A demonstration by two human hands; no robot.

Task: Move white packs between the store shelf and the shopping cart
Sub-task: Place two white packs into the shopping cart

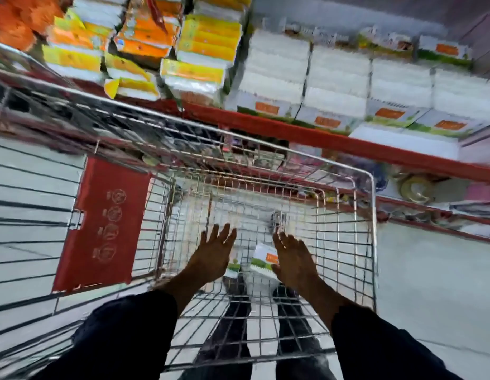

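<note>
I look down into a wire shopping cart (371,204). A white pack (261,260) with a green and orange label lies at its bottom, between my two hands. My left hand (213,255) reaches down into the cart with its fingers spread, just left of the pack. My right hand (294,260) is flat and open against the pack's right side. Neither hand closes around it. Stacks of the same white packs (337,83) fill the store shelf beyond the cart, above its red edge (307,137). The view is blurred.
Yellow and orange packs (200,50) are piled on the shelf to the left. A red flap (101,223) hangs on the cart's left part. A lower shelf (430,198) with mixed goods sits right of the cart. Grey floor lies to the right.
</note>
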